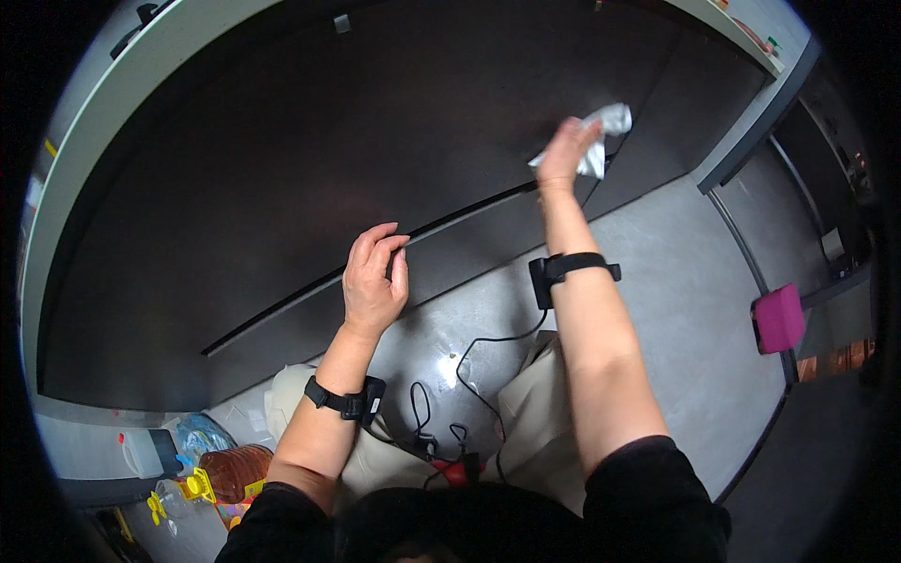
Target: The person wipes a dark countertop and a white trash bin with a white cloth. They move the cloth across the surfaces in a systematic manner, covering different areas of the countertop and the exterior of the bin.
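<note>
My right hand holds a crumpled white cloth or paper wipe against the dark cabinet front, near a narrow seam at its right side. The wipe sticks out on both sides of the fingers, and the hand is slightly blurred. My left hand is bent with nothing in it, its fingertips at the long recessed slot that runs along the lower part of the front. Each forearm wears a black strap with a small box and a cable.
A pale countertop edge curves above the cabinet. Oil bottles, a white jug and a blue plastic bag stand at lower left. A magenta box is on the right. Black cables hang between my knees over the grey floor.
</note>
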A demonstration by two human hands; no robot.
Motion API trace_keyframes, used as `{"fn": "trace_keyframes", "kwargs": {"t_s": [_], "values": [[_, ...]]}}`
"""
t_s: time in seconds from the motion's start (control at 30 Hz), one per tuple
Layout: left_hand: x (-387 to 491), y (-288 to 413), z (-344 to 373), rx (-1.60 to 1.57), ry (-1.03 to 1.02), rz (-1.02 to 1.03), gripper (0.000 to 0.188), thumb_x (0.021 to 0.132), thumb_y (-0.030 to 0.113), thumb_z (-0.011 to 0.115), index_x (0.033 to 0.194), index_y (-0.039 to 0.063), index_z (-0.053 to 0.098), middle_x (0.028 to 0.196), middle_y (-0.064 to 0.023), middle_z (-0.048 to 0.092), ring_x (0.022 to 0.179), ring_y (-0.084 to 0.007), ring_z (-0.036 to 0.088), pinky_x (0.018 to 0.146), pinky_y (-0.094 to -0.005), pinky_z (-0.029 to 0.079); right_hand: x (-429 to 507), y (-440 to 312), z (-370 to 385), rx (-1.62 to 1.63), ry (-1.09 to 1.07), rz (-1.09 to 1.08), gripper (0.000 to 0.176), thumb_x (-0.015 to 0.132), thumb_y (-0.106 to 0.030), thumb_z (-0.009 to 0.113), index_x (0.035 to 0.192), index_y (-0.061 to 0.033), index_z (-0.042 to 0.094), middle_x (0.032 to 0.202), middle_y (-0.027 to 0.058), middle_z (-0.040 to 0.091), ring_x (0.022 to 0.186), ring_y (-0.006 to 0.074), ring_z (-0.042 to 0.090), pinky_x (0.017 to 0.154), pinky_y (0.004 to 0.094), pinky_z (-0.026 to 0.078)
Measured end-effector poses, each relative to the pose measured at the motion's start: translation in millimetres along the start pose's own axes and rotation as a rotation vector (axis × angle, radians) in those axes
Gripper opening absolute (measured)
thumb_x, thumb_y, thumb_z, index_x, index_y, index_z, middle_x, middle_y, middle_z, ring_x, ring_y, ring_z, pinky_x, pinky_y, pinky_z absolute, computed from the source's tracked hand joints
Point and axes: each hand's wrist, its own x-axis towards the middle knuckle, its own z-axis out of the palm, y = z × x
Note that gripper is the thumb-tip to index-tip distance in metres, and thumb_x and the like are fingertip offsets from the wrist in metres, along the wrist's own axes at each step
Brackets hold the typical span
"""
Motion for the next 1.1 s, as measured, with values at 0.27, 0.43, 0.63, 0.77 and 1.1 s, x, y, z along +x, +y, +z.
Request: {"fn": "trace_keyframes", "kwargs": {"t_s": [0.27,0.43,0.63,0.77,1.1], "values": [[-4,-7,0,0.052,-0.009,0.007,0.017,0.079,-0.001,0.065,0.096,0.005,0.065,0.113,-0.0120,0.062,0.099,-0.0310,0.062,0.084,-0.0377,0.051,-71,-84,32,-0.138,-0.216,-0.814,0.087,0.097,-0.059,0.034,0.152,0.0018,0.006,0.157,0.0296,0.003,0.146,0.0442,0.003,0.118,0.0521,0.003],[-3,0,-3,0.052,-0.016,-0.003,0.016,0.079,-0.001,0.064,0.095,0.005,0.065,0.113,-0.0123,0.062,0.098,-0.0303,0.062,0.083,-0.0368,0.052,-1,-25,14,-0.250,-0.006,-0.654,0.076,0.096,-0.035,0.049,0.152,-0.0004,0.013,0.158,0.0248,0.009,0.148,0.0375,0.008,0.120,0.0441,0.009],[-11,-4,-10,0.068,-0.078,0.002,0.016,0.079,-0.001,0.064,0.094,0.005,0.065,0.112,-0.0118,0.062,0.098,-0.0302,0.063,0.083,-0.0373,0.052,18,88,-43,0.078,-0.136,0.490,0.068,0.100,-0.032,0.038,0.153,0.0007,0.008,0.155,0.0237,0.025,0.143,0.0340,0.027,0.116,0.0358,0.021],[-11,-5,3,0.059,-0.126,0.021,0.016,0.078,0.000,0.064,0.094,0.005,0.065,0.111,-0.0115,0.063,0.101,-0.0303,0.062,0.085,-0.0383,0.052,21,112,-42,0.077,-0.115,0.376,0.066,0.099,-0.020,0.037,0.154,-0.0027,0.005,0.160,0.0198,0.005,0.147,0.0324,0.014,0.118,0.0351,0.015],[-16,-17,73,0.098,-0.448,0.258,0.052,0.076,0.001,0.065,0.127,0.003,0.054,0.137,-0.0153,0.050,0.128,-0.0321,0.048,0.108,-0.0465,0.039,11,231,-34,0.478,-0.056,0.874,0.078,0.098,-0.061,0.028,0.151,-0.0042,0.020,0.154,0.0138,0.031,0.140,0.0275,0.032,0.114,0.0416,0.028]]}}
